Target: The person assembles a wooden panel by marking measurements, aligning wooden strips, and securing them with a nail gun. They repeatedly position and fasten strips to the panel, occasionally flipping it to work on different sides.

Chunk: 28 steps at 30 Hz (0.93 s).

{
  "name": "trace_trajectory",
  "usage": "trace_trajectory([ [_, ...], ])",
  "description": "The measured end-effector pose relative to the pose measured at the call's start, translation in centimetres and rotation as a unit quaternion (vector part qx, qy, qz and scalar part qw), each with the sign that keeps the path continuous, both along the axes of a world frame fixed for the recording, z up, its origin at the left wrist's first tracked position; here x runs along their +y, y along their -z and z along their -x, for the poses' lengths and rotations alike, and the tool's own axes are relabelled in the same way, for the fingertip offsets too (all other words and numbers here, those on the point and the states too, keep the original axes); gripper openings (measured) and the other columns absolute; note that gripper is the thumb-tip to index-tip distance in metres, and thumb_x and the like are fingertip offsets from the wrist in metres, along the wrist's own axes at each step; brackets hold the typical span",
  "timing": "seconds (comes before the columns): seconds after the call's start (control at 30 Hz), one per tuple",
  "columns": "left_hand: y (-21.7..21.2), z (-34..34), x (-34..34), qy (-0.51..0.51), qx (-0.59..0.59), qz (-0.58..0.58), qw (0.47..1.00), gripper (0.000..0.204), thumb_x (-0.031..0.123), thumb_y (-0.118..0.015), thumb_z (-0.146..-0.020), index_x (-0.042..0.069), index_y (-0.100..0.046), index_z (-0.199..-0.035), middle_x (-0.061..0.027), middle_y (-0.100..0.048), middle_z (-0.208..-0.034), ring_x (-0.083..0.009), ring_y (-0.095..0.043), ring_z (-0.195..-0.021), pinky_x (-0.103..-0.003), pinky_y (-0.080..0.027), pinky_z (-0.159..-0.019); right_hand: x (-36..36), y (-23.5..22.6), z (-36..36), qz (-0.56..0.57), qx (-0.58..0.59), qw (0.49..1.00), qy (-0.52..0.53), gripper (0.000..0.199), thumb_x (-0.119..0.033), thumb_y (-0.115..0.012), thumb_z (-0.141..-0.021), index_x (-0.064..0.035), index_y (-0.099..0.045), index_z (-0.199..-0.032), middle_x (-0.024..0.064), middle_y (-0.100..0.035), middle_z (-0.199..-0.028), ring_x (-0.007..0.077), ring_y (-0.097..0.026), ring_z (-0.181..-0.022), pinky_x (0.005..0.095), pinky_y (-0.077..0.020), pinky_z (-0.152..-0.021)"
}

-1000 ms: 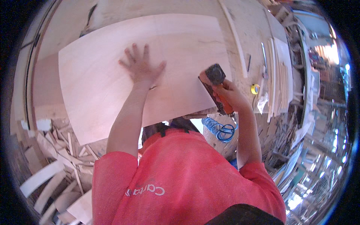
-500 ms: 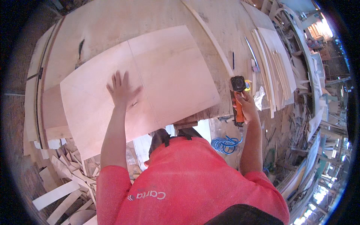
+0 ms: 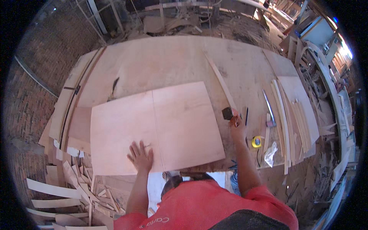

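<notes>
My left hand (image 3: 140, 156) lies with fingers spread on a pale plywood sheet (image 3: 188, 122), left of the line running across it. In my right hand (image 3: 236, 122) is an air nail gun, its black head (image 3: 227, 113) just off the sheet's right edge, by the near end of a long wooden strip (image 3: 220, 78). My fingers hide most of its handle. A blue coiled hose (image 3: 234, 178) hangs below the table edge. To the right lie a yellow tape measure (image 3: 256, 142) and a dark pencil-like stick (image 3: 246, 116).
On the wide wooden table (image 3: 153, 57), thin wooden strips (image 3: 281, 122), a metal-bladed square (image 3: 269, 111) and a crumpled clear plastic bag (image 3: 270, 154) lie at right. Offcuts (image 3: 82, 184) pile up at lower left. A brick wall (image 3: 34, 92) stands at far left.
My view has tilted up, showing more of the table and the far floor. The nail gun has turned and moved left toward the sheet, uncovering the tape measure. My left hand stays on the sheet.
</notes>
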<state>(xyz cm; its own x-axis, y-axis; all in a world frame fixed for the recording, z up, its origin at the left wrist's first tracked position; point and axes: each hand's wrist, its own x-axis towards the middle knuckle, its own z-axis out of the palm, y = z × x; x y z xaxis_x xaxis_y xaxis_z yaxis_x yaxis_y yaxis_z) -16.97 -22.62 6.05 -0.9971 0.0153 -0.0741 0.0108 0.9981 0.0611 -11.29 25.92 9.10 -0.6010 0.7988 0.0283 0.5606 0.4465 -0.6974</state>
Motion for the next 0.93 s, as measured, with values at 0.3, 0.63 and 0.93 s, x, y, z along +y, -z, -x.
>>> trace_trajectory([
  [0.3,-2.5,0.2,2.8,-0.031,-0.070,-0.001,0.997,0.078,0.060,-0.044,-0.098,0.023,-0.021,-0.163,-0.0133,-0.003,-0.171,-0.0344,0.001,-0.158,-0.063,-0.002,-0.122,1.7,0.8,3.3,-0.008,-0.106,0.994,0.013,0.074,-0.018,-0.070,-0.086,-0.0188,-0.042,-0.155,0.0220,-0.067,-0.124,0.0403,-0.064,-0.116,0.0456,-0.0513,-0.099],
  [0.63,-1.3,-0.6,1.0,-0.035,-0.038,-0.001,0.999,0.078,0.059,-0.044,-0.098,0.021,-0.023,-0.163,-0.0129,-0.005,-0.171,-0.0352,-0.001,-0.157,-0.064,-0.002,-0.122,2.5,-3.6,1.2,0.013,-0.073,0.996,-0.055,0.064,-0.024,-0.076,-0.083,-0.0094,-0.055,-0.142,0.0204,-0.072,-0.112,0.0379,-0.069,-0.105,0.0455,-0.0544,-0.091],
  [0.93,0.7,-1.2,-0.6,-0.026,0.027,-0.018,0.999,0.078,0.057,-0.047,-0.097,0.021,-0.026,-0.162,-0.0170,-0.011,-0.170,-0.0380,-0.006,-0.157,-0.068,-0.003,-0.120,14.9,6.6,-3.4,-0.171,-0.149,0.970,0.088,0.020,-0.020,-0.066,-0.088,-0.0051,-0.075,-0.098,0.0168,-0.075,-0.097,0.0330,-0.072,-0.091,0.0459,-0.0560,-0.084],
])
